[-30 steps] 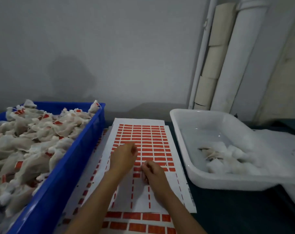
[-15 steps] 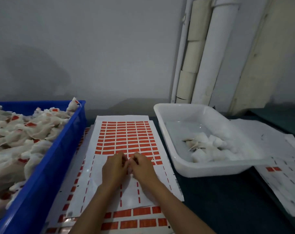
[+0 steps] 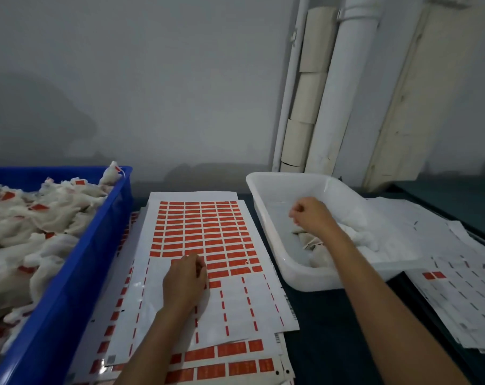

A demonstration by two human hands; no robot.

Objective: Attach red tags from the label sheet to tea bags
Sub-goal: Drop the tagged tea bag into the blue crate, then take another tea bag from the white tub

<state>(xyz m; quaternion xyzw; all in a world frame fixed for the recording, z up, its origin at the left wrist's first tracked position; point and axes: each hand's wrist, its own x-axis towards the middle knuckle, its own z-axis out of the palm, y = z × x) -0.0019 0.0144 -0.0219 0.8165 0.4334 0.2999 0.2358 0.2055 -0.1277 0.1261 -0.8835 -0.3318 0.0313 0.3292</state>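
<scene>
The label sheet [image 3: 208, 226] lies flat in the middle, with rows of red tags on its upper part and bare backing below. My left hand [image 3: 185, 282] rests on it at the lowest row of tags, its curled fingertips pinching a red tag [image 3: 201, 269]. My right hand [image 3: 310, 215] hovers over the white tub [image 3: 266, 218], fingers curled into a fist with nothing visible in them. Untagged white tea bags [image 3: 357, 234] lie in the tub just below and right of that hand, partly hidden by my forearm.
A blue crate [image 3: 69, 287] on the left is heaped with tagged tea bags [image 3: 27, 232]. More label sheets lie under the top one [image 3: 221, 365]. Used backing sheets [image 3: 463, 295] are spread at the right. A wall and white pipes [image 3: 341, 93] stand behind.
My right hand left the sheet and moved right, over the white tub. My left hand stayed on the sheet. The view shifted slightly left and down.
</scene>
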